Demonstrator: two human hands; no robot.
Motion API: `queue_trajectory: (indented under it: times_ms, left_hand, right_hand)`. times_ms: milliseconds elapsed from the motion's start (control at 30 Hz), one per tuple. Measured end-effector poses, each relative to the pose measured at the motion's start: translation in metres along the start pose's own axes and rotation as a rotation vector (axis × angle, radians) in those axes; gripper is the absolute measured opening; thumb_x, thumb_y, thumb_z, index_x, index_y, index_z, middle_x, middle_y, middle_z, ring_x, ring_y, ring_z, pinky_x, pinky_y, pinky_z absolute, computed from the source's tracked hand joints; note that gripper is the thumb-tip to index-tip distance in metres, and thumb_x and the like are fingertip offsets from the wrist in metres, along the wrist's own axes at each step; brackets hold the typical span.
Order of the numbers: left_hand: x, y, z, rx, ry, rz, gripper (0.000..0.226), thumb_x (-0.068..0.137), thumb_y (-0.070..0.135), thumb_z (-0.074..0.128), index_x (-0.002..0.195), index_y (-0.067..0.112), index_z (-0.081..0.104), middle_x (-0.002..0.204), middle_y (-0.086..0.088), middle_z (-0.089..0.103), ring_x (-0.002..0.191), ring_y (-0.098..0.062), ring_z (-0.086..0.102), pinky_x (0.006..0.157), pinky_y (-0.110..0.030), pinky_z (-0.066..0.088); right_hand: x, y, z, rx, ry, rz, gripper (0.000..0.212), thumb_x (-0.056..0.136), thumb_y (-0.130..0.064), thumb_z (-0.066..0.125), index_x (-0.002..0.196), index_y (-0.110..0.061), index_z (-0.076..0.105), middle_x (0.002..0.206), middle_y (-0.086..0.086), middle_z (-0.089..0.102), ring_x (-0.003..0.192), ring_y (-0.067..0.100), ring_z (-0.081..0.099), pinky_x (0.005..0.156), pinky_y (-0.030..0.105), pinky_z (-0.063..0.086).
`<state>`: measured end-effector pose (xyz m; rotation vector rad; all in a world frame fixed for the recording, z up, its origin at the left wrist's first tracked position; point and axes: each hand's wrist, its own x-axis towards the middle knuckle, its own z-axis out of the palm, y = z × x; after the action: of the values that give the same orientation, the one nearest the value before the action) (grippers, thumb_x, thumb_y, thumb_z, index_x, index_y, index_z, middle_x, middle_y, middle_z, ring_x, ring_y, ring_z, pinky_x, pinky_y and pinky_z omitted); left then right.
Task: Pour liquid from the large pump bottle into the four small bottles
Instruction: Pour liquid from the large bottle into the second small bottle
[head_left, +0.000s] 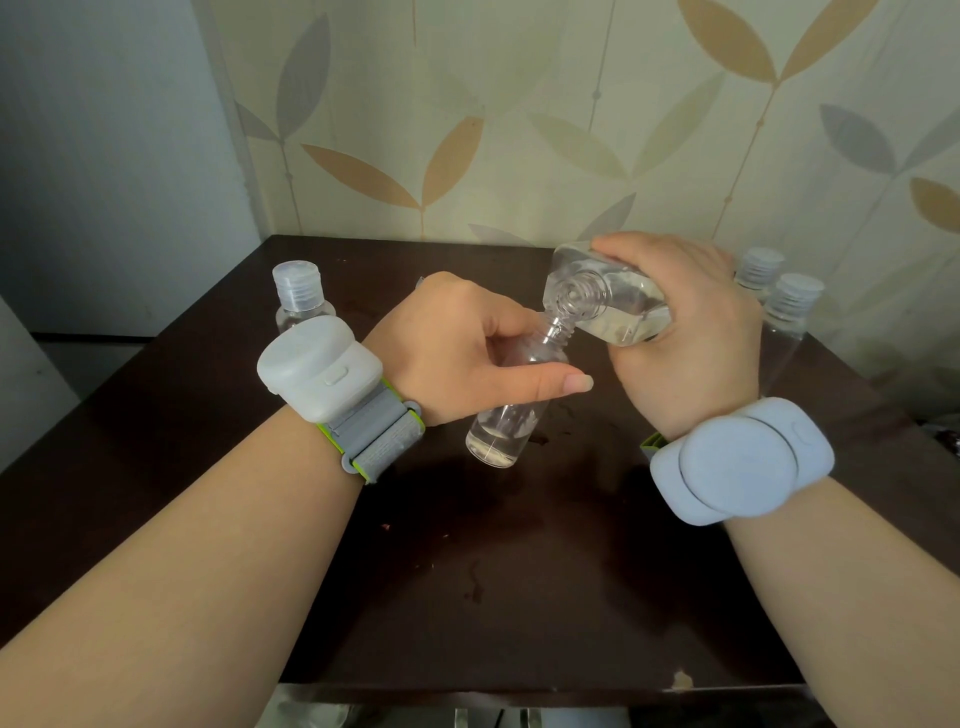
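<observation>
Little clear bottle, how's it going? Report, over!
Left hand holds little clear plastic bottle, tilted. Right hand tips large clear bottle mouth-to-mouth. Some liquid inside. Nothing blocking.

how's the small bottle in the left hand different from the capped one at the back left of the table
The small bottle in the left hand is uncapped; the back-left bottle wears a ribbed flip cap. The held bottle is tilted above the table, its mouth at the large bottle; the back-left one stands upright. Both are small and clear.
</observation>
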<state>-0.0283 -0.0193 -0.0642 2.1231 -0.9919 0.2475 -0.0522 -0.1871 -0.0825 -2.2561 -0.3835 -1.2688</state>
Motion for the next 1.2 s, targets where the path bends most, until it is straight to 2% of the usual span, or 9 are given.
queue_trajectory:
  times_ms: [133, 300, 500, 600, 700, 833, 933, 1067, 1200]
  left_hand:
    - [0.0004, -0.0001, 0.0001, 0.010, 0.005, 0.005, 0.051, 0.061, 0.057, 0.070, 0.095, 0.019, 0.073, 0.062, -0.011, 0.067, 0.057, -0.019, 0.057, 0.053, -0.024, 0.044]
    - [-0.0002, 0.0002, -0.0003, -0.007, -0.002, 0.019, 0.051, 0.060, 0.055, 0.059, 0.093, 0.018, 0.073, 0.060, -0.012, 0.065, 0.058, -0.019, 0.056, 0.047, -0.015, 0.039]
    - [-0.0003, -0.0006, -0.0004, 0.010, 0.000, 0.027, 0.048, 0.062, 0.056, 0.068, 0.092, 0.020, 0.073, 0.059, -0.011, 0.066, 0.049, -0.013, 0.055, 0.048, -0.013, 0.041]
    - [0.0004, -0.0027, 0.0000, 0.033, 0.023, 0.013, 0.043, 0.063, 0.052, 0.065, 0.091, 0.022, 0.073, 0.063, -0.009, 0.068, 0.053, -0.019, 0.059, 0.059, -0.029, 0.049]
    - [0.0003, -0.0032, 0.0004, 0.035, 0.031, 0.005, 0.041, 0.063, 0.053, 0.064, 0.087, 0.021, 0.074, 0.061, -0.010, 0.066, 0.053, -0.023, 0.058, 0.059, -0.033, 0.048]
    - [0.0001, -0.0035, 0.0009, 0.023, 0.028, 0.004, 0.042, 0.063, 0.053, 0.064, 0.084, 0.018, 0.074, 0.060, -0.011, 0.066, 0.050, -0.021, 0.055, 0.052, -0.027, 0.046]
    - [0.0008, -0.0035, 0.0005, 0.040, 0.020, 0.009, 0.045, 0.063, 0.054, 0.063, 0.084, 0.016, 0.074, 0.061, -0.012, 0.066, 0.051, -0.022, 0.055, 0.054, -0.030, 0.046]
    - [0.0002, -0.0030, 0.0006, 0.029, 0.026, 0.018, 0.044, 0.064, 0.052, 0.064, 0.085, 0.014, 0.075, 0.058, -0.011, 0.065, 0.053, -0.020, 0.055, 0.050, -0.022, 0.044]
    - [0.0006, -0.0033, 0.0011, 0.044, 0.033, 0.029, 0.041, 0.064, 0.051, 0.065, 0.084, 0.017, 0.074, 0.055, -0.009, 0.063, 0.054, -0.020, 0.056, 0.053, -0.024, 0.044]
  right_hand:
    - [0.0000, 0.0005, 0.0003, -0.010, 0.006, -0.003, 0.050, 0.056, 0.020, 0.062, 0.099, -0.006, 0.066, 0.093, 0.009, 0.065, 0.095, 0.035, 0.057, 0.085, 0.068, 0.038]
    - [-0.0002, 0.0008, 0.0007, -0.014, 0.009, 0.001, 0.050, 0.056, 0.020, 0.062, 0.098, -0.006, 0.066, 0.092, 0.009, 0.065, 0.095, 0.034, 0.057, 0.085, 0.068, 0.038]
    - [-0.0007, 0.0003, -0.0001, -0.008, 0.002, 0.008, 0.049, 0.058, 0.019, 0.062, 0.100, -0.006, 0.066, 0.094, 0.008, 0.065, 0.095, 0.033, 0.056, 0.085, 0.067, 0.038]
    - [-0.0007, -0.0001, -0.0002, -0.006, -0.007, 0.019, 0.050, 0.058, 0.019, 0.061, 0.101, -0.007, 0.066, 0.095, 0.008, 0.065, 0.096, 0.032, 0.055, 0.086, 0.067, 0.038]
    - [-0.0004, -0.0006, -0.0005, -0.002, -0.008, 0.025, 0.051, 0.058, 0.019, 0.061, 0.101, -0.007, 0.066, 0.095, 0.008, 0.065, 0.097, 0.032, 0.056, 0.087, 0.066, 0.038]
    - [-0.0004, -0.0008, -0.0008, -0.002, -0.003, 0.016, 0.050, 0.058, 0.019, 0.061, 0.101, -0.007, 0.066, 0.095, 0.008, 0.064, 0.096, 0.033, 0.056, 0.086, 0.067, 0.038]
    - [0.0000, -0.0008, -0.0008, 0.003, -0.010, 0.020, 0.050, 0.058, 0.019, 0.061, 0.101, -0.007, 0.066, 0.095, 0.009, 0.065, 0.097, 0.034, 0.056, 0.087, 0.067, 0.037]
    - [0.0003, -0.0008, -0.0010, 0.004, -0.004, 0.020, 0.051, 0.057, 0.020, 0.061, 0.101, -0.007, 0.066, 0.096, 0.008, 0.065, 0.098, 0.033, 0.056, 0.087, 0.067, 0.037]
    - [0.0003, -0.0008, -0.0007, 0.004, 0.000, 0.016, 0.051, 0.057, 0.020, 0.060, 0.100, -0.007, 0.066, 0.096, 0.008, 0.065, 0.097, 0.033, 0.056, 0.087, 0.067, 0.037]
